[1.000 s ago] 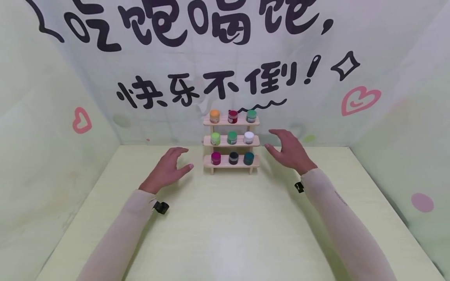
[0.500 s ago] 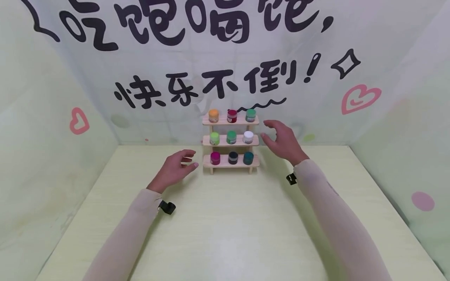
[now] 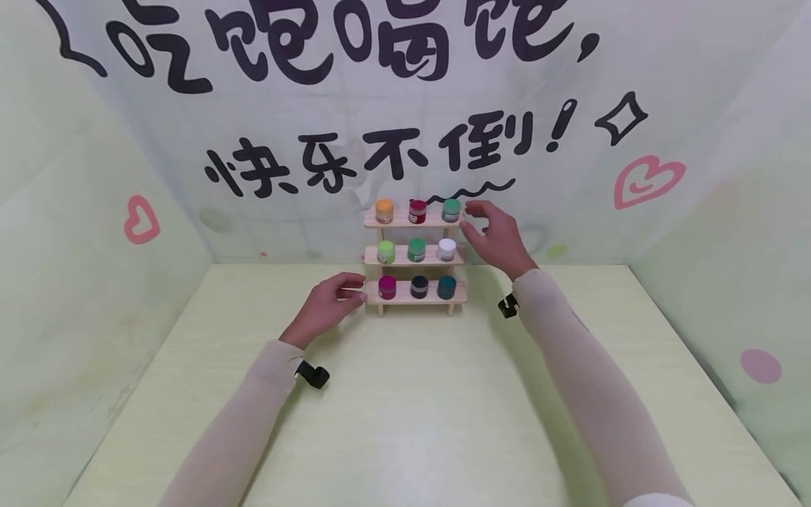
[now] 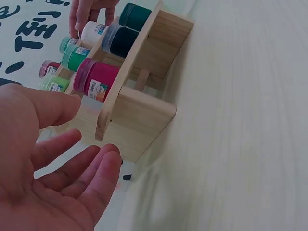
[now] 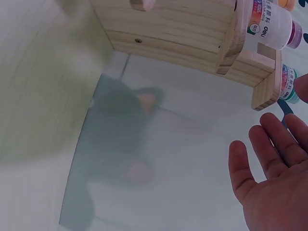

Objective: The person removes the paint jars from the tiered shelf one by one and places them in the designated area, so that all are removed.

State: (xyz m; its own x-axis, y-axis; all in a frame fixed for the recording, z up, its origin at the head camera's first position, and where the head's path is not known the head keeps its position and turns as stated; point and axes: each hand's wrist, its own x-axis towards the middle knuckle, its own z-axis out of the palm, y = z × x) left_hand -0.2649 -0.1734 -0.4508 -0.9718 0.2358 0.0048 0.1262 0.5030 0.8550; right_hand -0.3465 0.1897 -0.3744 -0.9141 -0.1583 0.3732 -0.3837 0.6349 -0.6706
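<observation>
A three-tier wooden rack [image 3: 403, 301] stands by the back wall with small paint jars on every shelf. The top row holds an orange jar [image 3: 384, 210], a red jar [image 3: 417, 212] and a mint-green jar [image 3: 451, 210]. My left hand [image 3: 326, 301] is at the left end of the bottom shelf, nearest the magenta jar [image 4: 97, 79]; its fingers are spread and hold nothing. At the top shelf's right end is my right hand [image 3: 498, 236], fingertips close beside the mint-green jar. In the right wrist view its fingers [image 5: 274, 144] are extended below the shelf end.
Lime [image 3: 386, 252], green [image 3: 416, 250] and white [image 3: 446, 250] jars fill the middle shelf. A black jar [image 3: 419, 286] and a dark teal jar [image 3: 446, 287] share the bottom one. Behind rises a printed cloth wall [image 3: 285, 232]; a pale tabletop [image 3: 405, 394] spreads in front.
Both hands have moved in toward the rack: the left to the right, the right leftward and upward to the top shelf's end. Rack and jars keep their places.
</observation>
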